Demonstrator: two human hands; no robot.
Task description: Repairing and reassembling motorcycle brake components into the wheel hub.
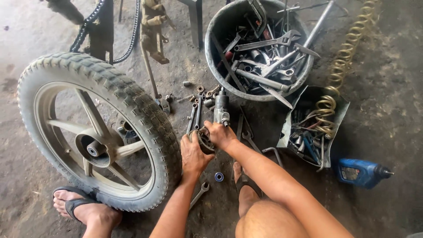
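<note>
Both hands meet low in the middle of the view, over the dirty concrete floor (387, 110). The left hand (192, 155) is curled around a small dark round part (205, 142), fingers wrapped over its near side. The right hand (219, 134) closes on the same part from one o'clock — thumb and fingers pinched over its top edge. Just beyond the knuckles, at twelve o'clock, a grey air tool (221, 108) lies on the ground, touching or nearly touching the right hand; I cannot tell which.

At nine o'clock from the hands stands a motorcycle wheel (94, 132) with a knobbly tyre, leaning close against the left wrist. Two long spanners (194, 117) lie side by side at eleven o'clock. Up at one o'clock sits a round bucket (216, 26) crammed with wrenches and sockets, and at three o'clock a torn tray (339, 108) of smaller tools with a yellow coiled hose (335, 79) running over it. A blue bottle (359, 172) lies at four o'clock, well apart. Near the wrists, at six o'clock — a small blue ring (219, 176) and another spanner (200, 192) on the floor.
</note>
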